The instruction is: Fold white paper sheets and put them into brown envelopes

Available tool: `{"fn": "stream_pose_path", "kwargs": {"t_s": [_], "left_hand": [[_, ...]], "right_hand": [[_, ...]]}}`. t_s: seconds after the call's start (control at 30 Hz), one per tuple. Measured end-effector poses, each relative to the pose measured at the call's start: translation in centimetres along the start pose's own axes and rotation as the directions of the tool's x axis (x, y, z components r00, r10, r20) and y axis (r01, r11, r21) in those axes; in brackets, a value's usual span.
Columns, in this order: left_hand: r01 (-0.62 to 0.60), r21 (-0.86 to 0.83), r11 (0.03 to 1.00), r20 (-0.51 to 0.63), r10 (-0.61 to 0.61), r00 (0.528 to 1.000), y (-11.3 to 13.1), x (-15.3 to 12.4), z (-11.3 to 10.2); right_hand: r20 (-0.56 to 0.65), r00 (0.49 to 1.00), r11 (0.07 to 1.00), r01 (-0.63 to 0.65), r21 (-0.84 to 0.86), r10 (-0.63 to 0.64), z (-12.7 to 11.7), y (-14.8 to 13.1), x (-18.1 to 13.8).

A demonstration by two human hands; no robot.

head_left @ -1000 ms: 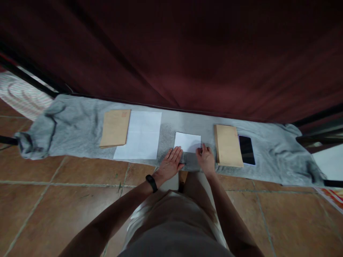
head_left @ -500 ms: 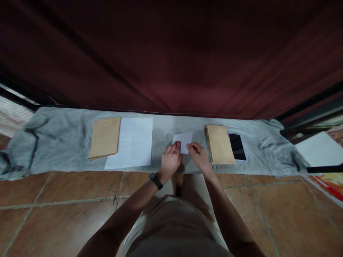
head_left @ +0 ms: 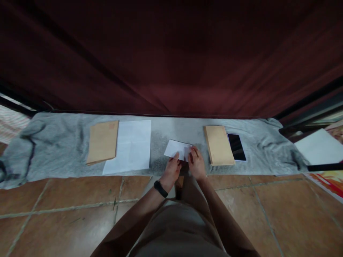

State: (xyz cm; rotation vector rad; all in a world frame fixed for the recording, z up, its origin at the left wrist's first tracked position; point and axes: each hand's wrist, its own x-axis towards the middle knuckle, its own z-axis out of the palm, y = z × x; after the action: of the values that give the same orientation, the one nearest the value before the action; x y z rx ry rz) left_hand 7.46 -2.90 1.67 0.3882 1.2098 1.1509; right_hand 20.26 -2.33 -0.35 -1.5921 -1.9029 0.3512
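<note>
A small folded piece of white paper is held between my two hands, just above the grey cloth. My left hand pinches its near edge, thumb on top and fingers beneath. At the paper's right end, my right hand grips it with bent fingers; the fingertips partly cover that end. Left of my hands lies a larger white sheet of paper, partly under a stack of brown envelopes. Another stack of brown envelopes lies to the right of my right hand.
A phone lies against the right stack. Grey cloth covers the long narrow surface, rumpled at both ends. Behind it hangs a dark red curtain. A white sheet is at the far right, beyond the cloth. Tiled floor shows below.
The folded paper has turned and come nearer to me, showing a longer side. My left hand has shifted from pressing on top of it to pinching its near edge; my right hand moved slightly nearer.
</note>
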Motion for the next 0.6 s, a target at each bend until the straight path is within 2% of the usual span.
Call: {"fn": "stream_pose_path", "kwargs": {"t_s": [0.17, 0.23, 0.27, 0.3, 0.33, 0.37, 0.4, 0.47, 0.5, 0.53, 0.6], "left_hand": [[0.103, 0.04, 0.994, 0.099, -0.106, 0.989, -0.8, -2.2, -1.7], [0.143, 0.145, 0.979, 0.188, -0.17, 0.967, -0.7, -3.3, -2.8], [0.117, 0.242, 0.963, 0.219, -0.171, 0.961, -0.6, -3.7, -3.2], [0.037, 0.349, 0.937, 0.225, -0.122, 0.967, -0.5, -4.0, -3.5], [-0.089, 0.456, 0.886, 0.23, -0.021, 0.973, -0.4, -4.1, -3.7], [-0.237, 0.554, 0.798, 0.245, 0.116, 0.963, -0.2, -4.1, -3.7], [-0.383, 0.637, 0.669, 0.279, 0.263, 0.923, -0.1, -3.9, -3.7], [-0.578, 0.743, 0.336, 0.405, 0.462, 0.789, 0.0, -3.0, -3.6], [-0.616, 0.768, 0.174, 0.474, 0.492, 0.73, 0.0, -2.5, -3.5], [-0.623, 0.781, 0.035, 0.53, 0.491, 0.692, -0.1, -1.9, -3.6], [-0.596, 0.786, -0.163, 0.597, 0.447, 0.666, -0.4, -0.9, -4.0]], "right_hand": [[0.052, 0.995, 0.986, 0.089, -0.144, -0.082, 1.5, 0.6, -1.7], [0.07, 0.994, 0.98, 0.094, -0.176, -0.083, 1.6, 0.9, -2.0], [0.081, 0.993, 0.978, 0.098, -0.182, -0.084, 1.5, 1.0, -2.1], [0.094, 0.991, 0.977, 0.106, -0.183, -0.09, 1.5, 1.1, -2.1], [0.105, 0.99, 0.977, 0.116, -0.182, -0.098, 1.4, 1.1, -2.1], [0.115, 0.988, 0.976, 0.126, -0.178, -0.106, 1.3, 1.1, -2.0], [0.124, 0.985, 0.976, 0.137, -0.172, -0.117, 1.3, 0.9, -1.9], [0.14, 0.98, 0.974, 0.162, -0.157, -0.141, 1.6, 0.3, -1.8], [0.145, 0.978, 0.973, 0.175, -0.152, -0.153, 1.9, -0.1, -1.8], [0.152, 0.974, 0.971, 0.188, -0.15, -0.166, 2.2, -0.4, -1.8], [0.158, 0.971, 0.965, 0.204, -0.168, -0.177, 2.9, -1.1, -2.1]]}}
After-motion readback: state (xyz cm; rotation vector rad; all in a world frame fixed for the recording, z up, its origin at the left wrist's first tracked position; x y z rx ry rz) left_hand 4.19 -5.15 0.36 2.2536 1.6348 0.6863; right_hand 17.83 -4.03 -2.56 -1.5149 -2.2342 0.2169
